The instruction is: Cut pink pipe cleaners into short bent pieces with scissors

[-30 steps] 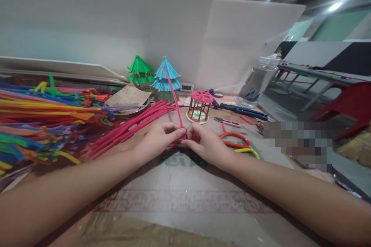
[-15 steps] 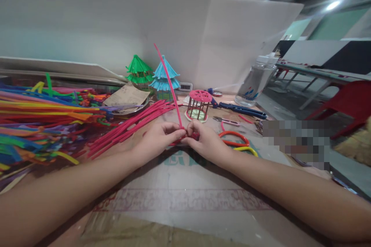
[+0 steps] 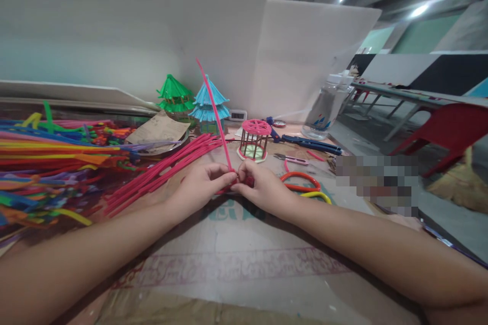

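Observation:
A pink pipe cleaner [image 3: 216, 111] rises slanting up and left from between my two hands. My left hand [image 3: 202, 183] pinches it near its lower end, thumb against fingers. Close beside it, my right hand [image 3: 263, 188] is closed on the pink pipe cleaner work at the same spot; my fingers hide most of that part. Just behind my hands stands a small round pavilion frame [image 3: 256, 137] with a pink wheel-like top, brown posts and a pale base. To the left lies a bundle of pink pipe cleaners [image 3: 163, 172].
Many coloured pipe cleaners [image 3: 57, 157] are heaped at left. Behind stand a green-roofed model [image 3: 174, 94] and a blue-roofed model [image 3: 209, 101]. On the right are a clear bottle [image 3: 327, 106], a dark blue tool [image 3: 310, 143], small snips [image 3: 292, 159] and an orange loop [image 3: 301, 179].
The whole view has shifted slightly, so things appear a little further left. Both hands keep their grip on the pink pipe cleaner, with hardly any change in pose.

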The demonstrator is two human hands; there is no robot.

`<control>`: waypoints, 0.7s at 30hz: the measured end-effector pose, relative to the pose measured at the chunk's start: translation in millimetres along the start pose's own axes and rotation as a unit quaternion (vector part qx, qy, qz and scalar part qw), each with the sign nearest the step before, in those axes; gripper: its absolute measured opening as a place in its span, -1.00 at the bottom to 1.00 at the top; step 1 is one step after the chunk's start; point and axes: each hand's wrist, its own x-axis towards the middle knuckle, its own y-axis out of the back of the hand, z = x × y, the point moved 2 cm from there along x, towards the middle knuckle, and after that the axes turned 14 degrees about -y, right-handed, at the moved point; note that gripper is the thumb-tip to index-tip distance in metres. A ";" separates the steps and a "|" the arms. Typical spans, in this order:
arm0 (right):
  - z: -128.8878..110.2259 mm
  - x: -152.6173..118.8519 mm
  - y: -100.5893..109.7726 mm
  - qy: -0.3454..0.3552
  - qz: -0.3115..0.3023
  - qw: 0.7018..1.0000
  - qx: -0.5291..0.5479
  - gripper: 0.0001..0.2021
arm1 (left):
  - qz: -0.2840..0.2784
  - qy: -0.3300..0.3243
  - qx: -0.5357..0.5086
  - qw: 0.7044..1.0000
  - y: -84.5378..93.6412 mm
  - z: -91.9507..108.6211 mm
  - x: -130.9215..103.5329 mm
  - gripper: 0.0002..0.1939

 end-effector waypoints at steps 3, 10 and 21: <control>-0.1 -0.1 -0.3 -0.001 -0.003 1.000 -0.003 -0.81 | 0.003 0.005 -0.009 1.000 -0.9 -0.5 0.6 -0.74; -1.1 -2.0 0.6 -0.011 -0.011 1.000 -0.007 -0.82 | -0.002 -0.017 0.011 1.000 -0.2 -2.5 1.3 -0.72; -6.6 3.3 18.6 0.027 0.029 0.998 0.041 -0.88 | -0.012 -0.017 0.008 1.000 -4.2 -2.5 -1.3 -0.72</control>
